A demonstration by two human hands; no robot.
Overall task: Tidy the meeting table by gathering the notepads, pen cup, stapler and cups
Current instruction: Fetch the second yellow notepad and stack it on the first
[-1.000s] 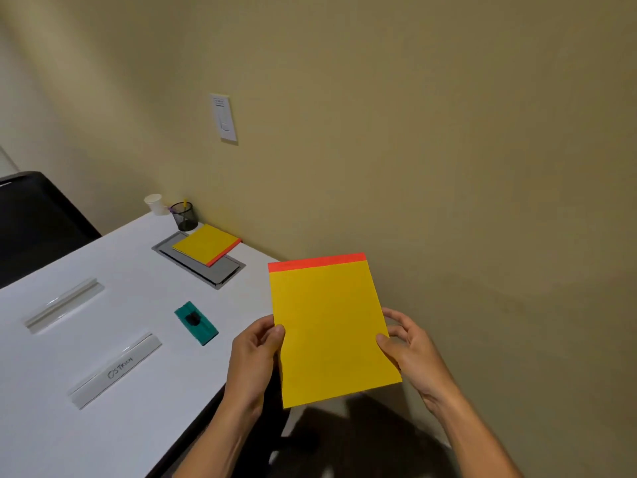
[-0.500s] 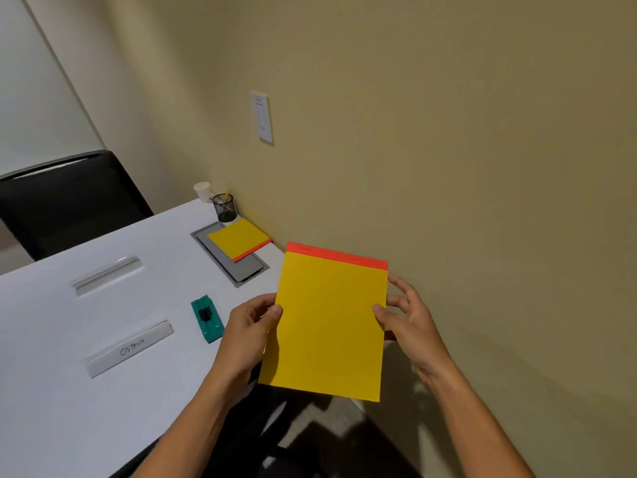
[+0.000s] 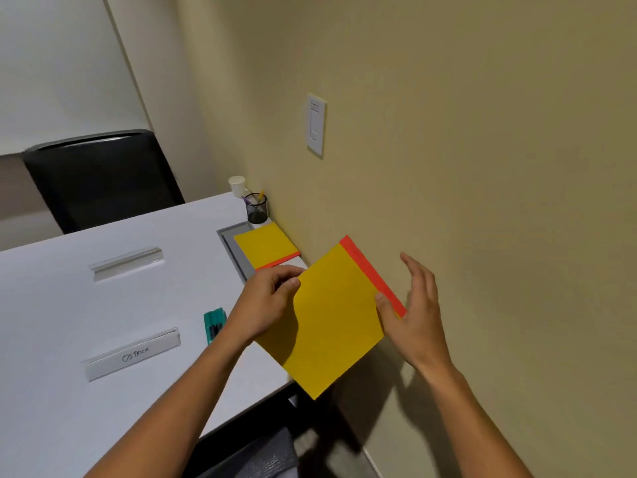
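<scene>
I hold a yellow notepad with a red top strip (image 3: 332,319) over the table's right edge, turned so the strip faces the wall. My left hand (image 3: 263,301) grips its left edge. My right hand (image 3: 413,315) has its fingers spread, and only the thumb touches the pad near the strip. A second yellow notepad (image 3: 265,246) lies on a grey panel by the wall. Behind it stand a black mesh pen cup (image 3: 256,208) and a white paper cup (image 3: 237,185). A teal stapler (image 3: 213,324) lies left of my left wrist.
The white table (image 3: 69,322) carries two clear name holders, one blank (image 3: 127,262), one with writing (image 3: 132,353). A black chair (image 3: 100,177) stands at the far end. The beige wall with a switch plate (image 3: 315,124) runs close along the right.
The held notepad has moved over the table edge toward the other pad and rotated, red strip now toward the wall. My right hand has opened and mostly let go.
</scene>
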